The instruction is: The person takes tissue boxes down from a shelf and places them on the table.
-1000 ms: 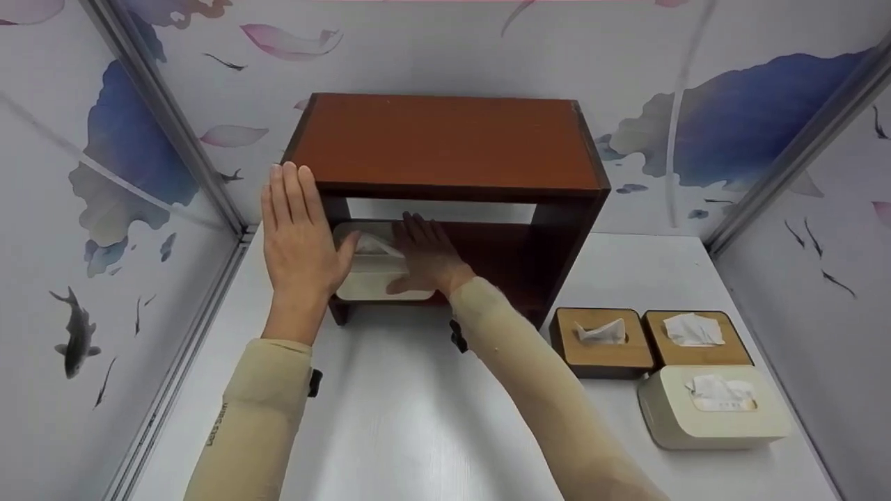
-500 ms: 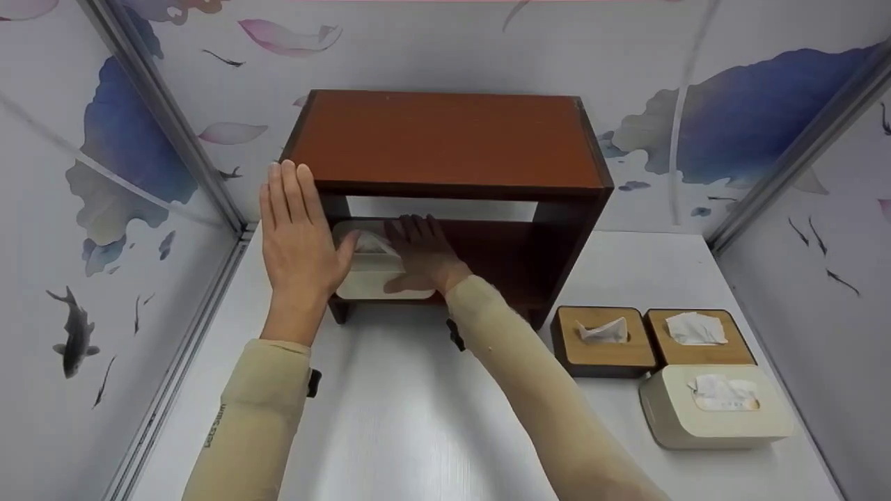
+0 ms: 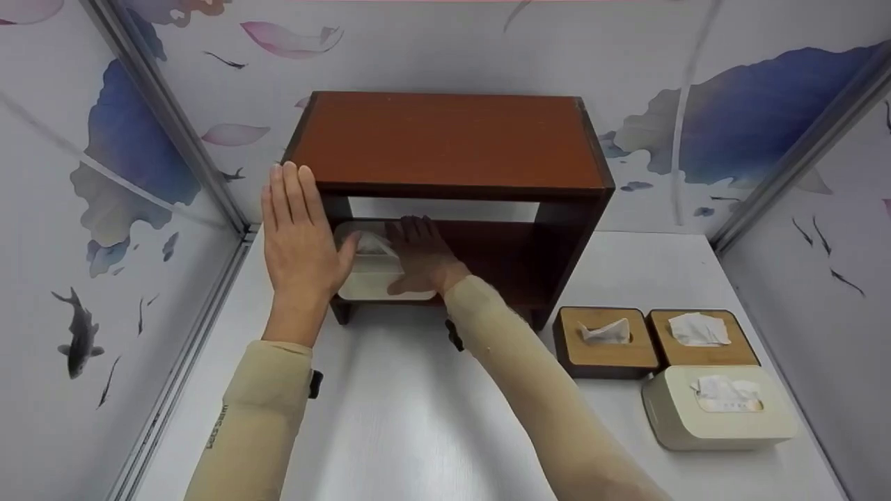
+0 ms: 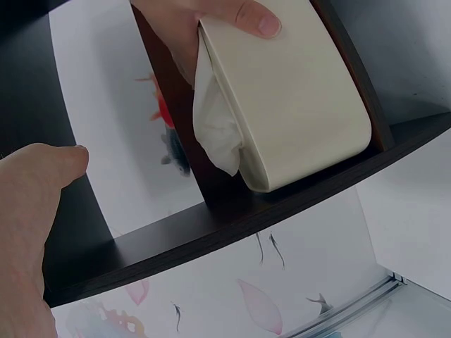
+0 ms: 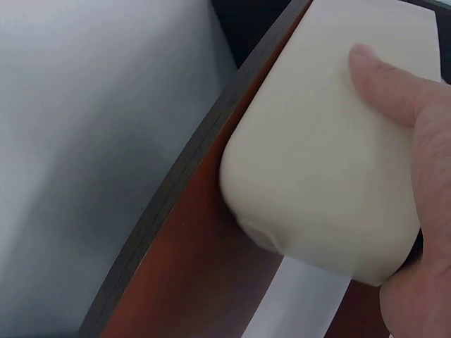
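Note:
My left hand (image 3: 301, 240) lies flat, fingers straight and together, along the front left edge of the brown wooden shelf (image 3: 445, 142). Its thumb points right, near a cream tissue box (image 3: 369, 285) inside the shelf. Against the left inner wall stands that box, a white tissue (image 4: 215, 123) poking from its top. My right hand (image 3: 424, 257) reaches into the shelf and rests on the box's right part. Its thumb (image 5: 384, 81) lies on the front face, while the fingers stretch straight over the top. The fingertips' exact contact is partly hidden.
At the right of the white table (image 3: 390, 431) stand two tissue boxes with wooden tops, a left one (image 3: 605, 337) and a right one (image 3: 703, 330). In front of them is another cream tissue box (image 3: 720, 410). Printed wall panels (image 3: 459, 42) enclose the table.
Both hands keep nearly the same places, and the tissue box in the shelf shows no clear movement. The head view has shifted very slightly.

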Action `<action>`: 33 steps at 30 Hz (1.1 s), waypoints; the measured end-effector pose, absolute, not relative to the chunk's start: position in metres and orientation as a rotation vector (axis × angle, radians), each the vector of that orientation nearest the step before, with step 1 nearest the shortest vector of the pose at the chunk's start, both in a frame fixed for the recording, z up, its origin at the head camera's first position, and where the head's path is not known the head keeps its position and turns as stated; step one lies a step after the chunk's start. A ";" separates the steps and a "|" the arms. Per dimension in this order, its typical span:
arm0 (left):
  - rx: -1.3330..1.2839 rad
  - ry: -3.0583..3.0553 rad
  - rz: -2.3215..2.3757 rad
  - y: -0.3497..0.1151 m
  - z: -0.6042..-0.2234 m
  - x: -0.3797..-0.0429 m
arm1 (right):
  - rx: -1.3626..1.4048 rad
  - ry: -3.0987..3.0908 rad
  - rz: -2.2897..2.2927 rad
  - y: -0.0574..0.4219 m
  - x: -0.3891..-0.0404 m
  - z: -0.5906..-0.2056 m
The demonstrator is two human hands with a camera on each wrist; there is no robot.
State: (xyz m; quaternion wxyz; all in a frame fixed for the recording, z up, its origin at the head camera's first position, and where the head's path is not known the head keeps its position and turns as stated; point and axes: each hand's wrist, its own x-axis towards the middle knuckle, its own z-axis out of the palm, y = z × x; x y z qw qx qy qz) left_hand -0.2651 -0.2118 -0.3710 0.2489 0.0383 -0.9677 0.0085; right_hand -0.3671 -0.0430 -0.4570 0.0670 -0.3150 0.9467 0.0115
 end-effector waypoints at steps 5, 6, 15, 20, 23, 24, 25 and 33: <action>0.102 -2.629 0.014 -0.212 -0.371 -0.265 | -0.950 2.858 0.077 -0.045 -0.366 -0.457; 0.102 -2.628 0.012 -0.212 -0.371 -0.265 | -0.952 2.857 0.085 -0.045 -0.366 -0.457; 0.107 -2.629 0.047 -0.212 -0.372 -0.264 | -0.953 2.838 0.020 -0.043 -0.367 -0.457; 0.109 -2.620 0.049 -0.212 -0.372 -0.264 | -0.973 2.852 -0.021 -0.045 -0.367 -0.457; 0.110 -2.622 0.041 -0.212 -0.372 -0.263 | -0.970 2.867 -0.055 -0.046 -0.368 -0.458; 0.110 -2.625 0.042 -0.212 -0.372 -0.263 | -0.963 2.872 -0.072 -0.046 -0.369 -0.459; 0.110 -2.628 0.043 -0.211 -0.371 -0.263 | -0.959 2.878 -0.081 -0.046 -0.369 -0.459; 0.116 -2.649 0.044 -0.212 -0.372 -0.263 | -0.959 2.893 -0.126 -0.048 -0.367 -0.462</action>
